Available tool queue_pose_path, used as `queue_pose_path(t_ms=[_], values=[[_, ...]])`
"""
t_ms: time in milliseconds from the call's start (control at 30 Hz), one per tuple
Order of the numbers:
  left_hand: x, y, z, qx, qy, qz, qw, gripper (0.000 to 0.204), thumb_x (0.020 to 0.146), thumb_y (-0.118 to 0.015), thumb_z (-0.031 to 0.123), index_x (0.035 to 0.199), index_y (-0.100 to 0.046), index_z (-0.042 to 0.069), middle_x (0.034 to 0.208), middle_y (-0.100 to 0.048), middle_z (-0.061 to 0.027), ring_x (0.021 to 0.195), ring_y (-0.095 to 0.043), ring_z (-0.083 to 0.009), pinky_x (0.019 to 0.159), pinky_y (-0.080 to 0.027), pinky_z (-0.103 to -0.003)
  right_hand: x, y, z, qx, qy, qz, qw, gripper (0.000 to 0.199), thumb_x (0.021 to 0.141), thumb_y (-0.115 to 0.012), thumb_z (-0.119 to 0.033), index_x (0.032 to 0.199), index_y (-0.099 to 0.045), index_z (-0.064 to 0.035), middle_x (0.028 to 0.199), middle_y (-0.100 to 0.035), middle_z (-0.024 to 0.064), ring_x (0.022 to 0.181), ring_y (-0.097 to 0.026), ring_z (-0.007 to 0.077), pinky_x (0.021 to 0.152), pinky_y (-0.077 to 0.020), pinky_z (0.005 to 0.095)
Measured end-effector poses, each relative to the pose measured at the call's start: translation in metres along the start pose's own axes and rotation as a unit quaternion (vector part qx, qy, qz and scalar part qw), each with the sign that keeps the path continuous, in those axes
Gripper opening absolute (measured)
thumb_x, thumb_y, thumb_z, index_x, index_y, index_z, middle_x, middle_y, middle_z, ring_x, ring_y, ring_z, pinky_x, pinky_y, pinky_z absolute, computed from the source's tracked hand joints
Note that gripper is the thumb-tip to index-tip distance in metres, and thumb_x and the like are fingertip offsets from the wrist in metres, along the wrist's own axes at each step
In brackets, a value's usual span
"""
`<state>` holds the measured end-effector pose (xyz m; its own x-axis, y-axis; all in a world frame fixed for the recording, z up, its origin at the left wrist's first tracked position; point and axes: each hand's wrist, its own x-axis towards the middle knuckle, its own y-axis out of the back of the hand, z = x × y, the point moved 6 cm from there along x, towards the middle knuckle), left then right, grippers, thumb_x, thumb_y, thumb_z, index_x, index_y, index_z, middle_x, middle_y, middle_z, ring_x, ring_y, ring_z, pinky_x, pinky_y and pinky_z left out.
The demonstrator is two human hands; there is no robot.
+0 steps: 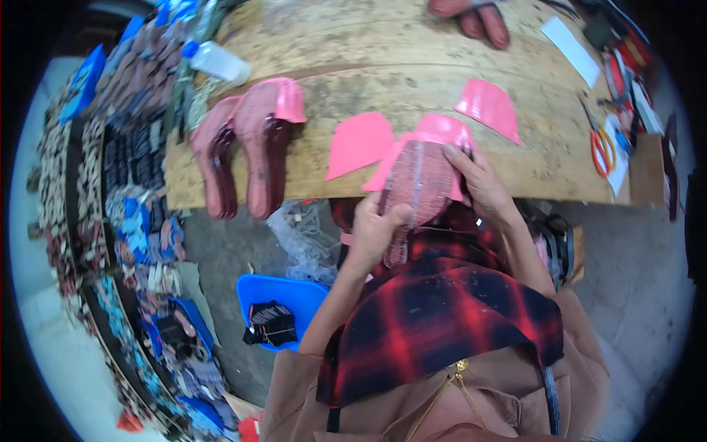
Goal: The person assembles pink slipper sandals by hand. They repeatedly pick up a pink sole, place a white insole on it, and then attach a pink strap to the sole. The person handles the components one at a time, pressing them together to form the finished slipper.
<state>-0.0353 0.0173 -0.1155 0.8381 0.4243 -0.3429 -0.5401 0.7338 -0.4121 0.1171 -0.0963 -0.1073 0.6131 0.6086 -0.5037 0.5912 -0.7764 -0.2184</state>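
A reddish-brown shoe insole [423, 180] with a pale line down its middle is held over the table's front edge, its narrow heel end toward me. My left hand [377, 230] pinches its left side, thumb on top. My right hand [482, 186] grips the wide front end on the right. A glossy pink sheet piece [444, 130] lies under and around that front end. Beside it on the table are two loose pink pieces, one pink piece [359, 142] to the left and another pink piece [490, 109] at the right.
Two stacks of insoles [259, 151] with pink toe parts overhang the table's front edge at left. Behind them lies a plastic bottle [217, 62]. Orange-handled scissors [602, 151] lie at right. A blue bin [254, 286] stands below. Shelves of soles [77, 191] fill the left.
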Motion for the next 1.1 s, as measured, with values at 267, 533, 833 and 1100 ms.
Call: queue_pose_path(t_ms=[267, 533, 833, 1100], values=[[-0.044, 0.049, 0.055, 0.461, -0.177, 0.244, 0.834, 0.071, 0.067, -0.085, 0.028, 0.122, -0.051, -0.002, 0.105, -0.063, -0.0198, 0.096, -0.064, -0.0298, 0.082, -0.050, -0.041, 0.000, 0.014, -0.028, 0.023, 0.103, 0.012, 0.994, 0.046, 0.100, -0.046, -0.047, 0.101, -0.061, -0.0031, 0.059, -0.056, 0.0020, 0.042, -0.047, 0.0070, 0.039, -0.0334, 0.0215], [-0.011, 0.196, 0.231, 0.494, -0.265, 0.341, 0.755, 0.062, 0.075, -0.078, 0.028, 0.126, -0.057, -0.001, 0.110, -0.068, -0.0129, 0.099, -0.064, -0.0226, 0.090, -0.048, -0.033, 0.021, 0.157, -0.015, -0.137, 0.229, 0.272, 0.924, 0.029, 0.101, -0.052, -0.028, 0.099, -0.066, -0.0029, 0.060, -0.046, -0.0063, 0.053, -0.037, 0.0018, 0.049, -0.0278, 0.0204], [-0.028, 0.210, 0.184, 0.678, -0.358, 0.389, 0.511, 0.049, 0.080, -0.076, 0.030, 0.111, -0.061, -0.005, 0.100, -0.068, -0.0148, 0.089, -0.064, -0.0201, 0.082, -0.049, -0.030, -0.015, 0.099, -0.022, -0.181, 0.254, 0.173, 0.934, 0.026, 0.099, -0.056, -0.023, 0.096, -0.070, -0.0012, 0.063, -0.058, -0.0021, 0.057, -0.049, 0.0045, 0.052, -0.0370, 0.0222], [-0.100, 0.197, -0.106, 0.246, 0.107, 0.286, 0.920, 0.045, 0.097, -0.052, 0.047, 0.086, -0.065, 0.005, 0.068, -0.059, -0.0028, 0.058, -0.050, -0.0090, 0.052, -0.039, -0.026, -0.050, -0.036, 0.075, -0.571, 0.306, -0.150, 0.747, 0.027, 0.083, -0.070, -0.022, 0.102, -0.063, -0.0034, 0.090, -0.060, 0.0146, 0.076, -0.064, 0.0357, 0.063, -0.0518, 0.0449]])
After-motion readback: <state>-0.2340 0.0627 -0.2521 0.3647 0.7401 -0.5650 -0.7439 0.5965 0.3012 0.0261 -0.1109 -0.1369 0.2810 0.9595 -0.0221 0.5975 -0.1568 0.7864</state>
